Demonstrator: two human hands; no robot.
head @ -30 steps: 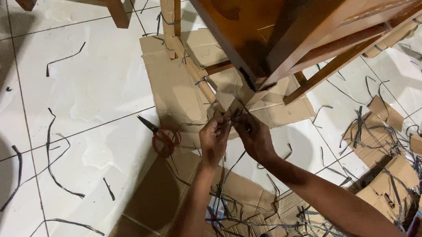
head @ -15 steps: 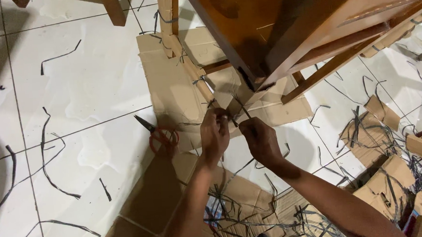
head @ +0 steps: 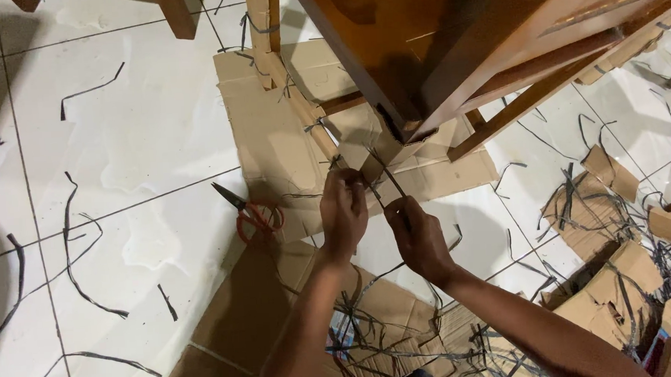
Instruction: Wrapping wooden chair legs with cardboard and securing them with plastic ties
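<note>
My left hand (head: pixel 343 213) grips a thin dark strap (head: pixel 377 179) right where it meets a cardboard-wrapped wooden leg (head: pixel 313 125) of the brown wooden furniture (head: pixel 450 37). A short way to the right, my right hand (head: pixel 418 234) pinches the same strap and holds it taut. The strap runs up from my fingers to the cardboard wrap (head: pixel 383 151) at the furniture's corner. The knot itself is hidden by my fingers.
Red-handled scissors (head: pixel 254 214) lie on the white tile floor (head: pixel 119 146) left of my hands. Flat cardboard sheets (head: pixel 272 146) lie under the furniture. Cardboard scraps and cut straps (head: pixel 623 273) pile at the right and bottom. Loose strap pieces (head: pixel 79 255) litter the left floor.
My right hand has drawn down and to the right, pulling the strap away from the leg. My left hand has stayed at the leg, moving only slightly up.
</note>
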